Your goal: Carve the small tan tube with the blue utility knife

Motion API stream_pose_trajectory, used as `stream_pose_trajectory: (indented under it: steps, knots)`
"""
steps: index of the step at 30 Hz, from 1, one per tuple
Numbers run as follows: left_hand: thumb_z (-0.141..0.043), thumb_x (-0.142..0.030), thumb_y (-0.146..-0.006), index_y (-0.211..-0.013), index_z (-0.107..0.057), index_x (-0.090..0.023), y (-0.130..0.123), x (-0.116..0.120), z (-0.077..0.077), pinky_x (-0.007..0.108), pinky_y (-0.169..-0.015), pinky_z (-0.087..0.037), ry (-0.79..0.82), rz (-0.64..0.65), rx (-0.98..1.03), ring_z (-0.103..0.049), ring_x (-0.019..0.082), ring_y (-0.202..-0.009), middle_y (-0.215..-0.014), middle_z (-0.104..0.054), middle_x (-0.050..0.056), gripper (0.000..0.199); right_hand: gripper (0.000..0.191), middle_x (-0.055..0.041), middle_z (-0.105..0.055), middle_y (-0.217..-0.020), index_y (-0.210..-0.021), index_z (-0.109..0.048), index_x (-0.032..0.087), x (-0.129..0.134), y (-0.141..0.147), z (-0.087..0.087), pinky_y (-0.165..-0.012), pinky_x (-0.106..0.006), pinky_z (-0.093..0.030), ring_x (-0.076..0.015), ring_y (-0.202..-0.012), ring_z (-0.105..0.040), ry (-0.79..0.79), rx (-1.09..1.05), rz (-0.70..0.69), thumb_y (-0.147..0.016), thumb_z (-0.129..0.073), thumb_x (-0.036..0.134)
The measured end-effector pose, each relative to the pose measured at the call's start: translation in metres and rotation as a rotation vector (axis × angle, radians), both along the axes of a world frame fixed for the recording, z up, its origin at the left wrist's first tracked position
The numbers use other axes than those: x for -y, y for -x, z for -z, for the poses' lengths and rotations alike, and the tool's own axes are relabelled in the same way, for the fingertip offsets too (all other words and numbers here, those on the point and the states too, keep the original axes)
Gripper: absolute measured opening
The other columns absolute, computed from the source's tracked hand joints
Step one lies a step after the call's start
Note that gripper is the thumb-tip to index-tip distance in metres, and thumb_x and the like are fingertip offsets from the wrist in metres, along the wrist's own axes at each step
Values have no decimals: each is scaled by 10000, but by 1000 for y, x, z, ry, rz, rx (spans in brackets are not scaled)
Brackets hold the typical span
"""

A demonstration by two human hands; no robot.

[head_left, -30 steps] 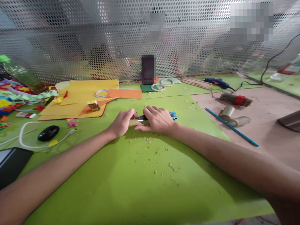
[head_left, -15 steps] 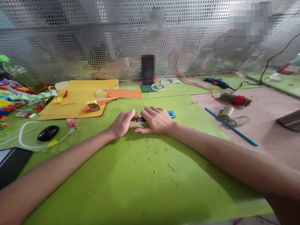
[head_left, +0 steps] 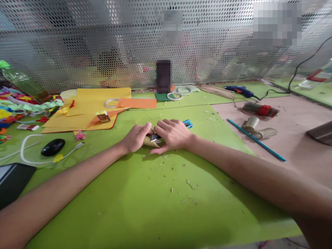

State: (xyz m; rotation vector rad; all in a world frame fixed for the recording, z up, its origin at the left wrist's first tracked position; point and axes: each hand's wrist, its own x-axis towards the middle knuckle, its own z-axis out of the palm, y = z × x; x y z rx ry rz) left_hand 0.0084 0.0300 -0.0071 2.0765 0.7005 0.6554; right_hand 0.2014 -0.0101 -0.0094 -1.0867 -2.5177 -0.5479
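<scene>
My left hand (head_left: pixel 135 138) is closed round a tan piece (head_left: pixel 149 141) that looks like wood or bamboo; most of it is hidden by the fingers. My right hand (head_left: pixel 173 134) grips a blue utility knife (head_left: pixel 187 123), whose rear end sticks out behind the knuckles. The knife's blade lies against the tan piece, between the two hands. My right thumb stretches below the blade, close to the tip of the piece. Small shavings (head_left: pixel 190 185) are scattered over the green tabletop (head_left: pixel 103 211) in front of the hands.
Yellow sheets (head_left: pixel 98 98), a matchbox (head_left: pixel 103 117) and a black mouse (head_left: pixel 53 147) lie on the left. To the right are a teal stick (head_left: pixel 255 139), short tan tubes (head_left: pixel 264 133) and a blue glue gun (head_left: pixel 239 91). A perforated metal panel (head_left: pixel 124 38) stands behind.
My right hand has shifted slightly toward me, and the knife's blue end has moved a little left. The blade and the tan piece are tilted more downward. My left hand stays nearly in place.
</scene>
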Motion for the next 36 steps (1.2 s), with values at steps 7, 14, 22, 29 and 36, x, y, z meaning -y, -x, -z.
stream_pose_trajectory:
  steps: [7,14,22,29,36]
  knots:
    - [-268,-503,-972,-557,-449,-169,0,1,-3,284,-539,-290,2,32,9,-364,109,-506,-528,-441,-16,562,770,-40,-576,-766,-940,-615,170,1,0,1,-552,-297,-188,-139,-646,-414,-15,12,-18,-783,-238,823]
    - [-272,-505,-967,-580,-484,-164,1,2,-3,275,-545,-315,4,23,0,-382,111,-522,-550,-458,-11,558,735,-42,-582,-746,-905,-632,177,2,0,2,-543,-295,-180,-134,-631,-412,0,-11,2,-813,-234,789]
    - [-273,-529,-961,-632,-569,-157,1,-1,0,273,-551,-335,22,-13,19,-440,114,-526,-559,-514,-5,578,693,-32,-595,-715,-884,-644,183,2,0,4,-534,-299,-149,-132,-625,-433,16,-15,32,-840,-254,754]
    - [-246,-517,-966,-778,-639,-150,1,-5,3,272,-595,-398,38,-94,59,-543,145,-613,-673,-619,25,569,677,-34,-601,-750,-886,-607,175,1,-1,3,-531,-291,-158,-135,-633,-453,68,-64,147,-851,-251,751]
    - [-282,-498,-966,-905,-643,-168,-2,-5,1,298,-726,-424,-102,-266,50,-594,189,-828,-863,-671,39,493,681,-81,-595,-899,-951,-521,161,0,1,2,-554,-292,-213,-172,-719,-488,33,-157,350,-850,-211,758]
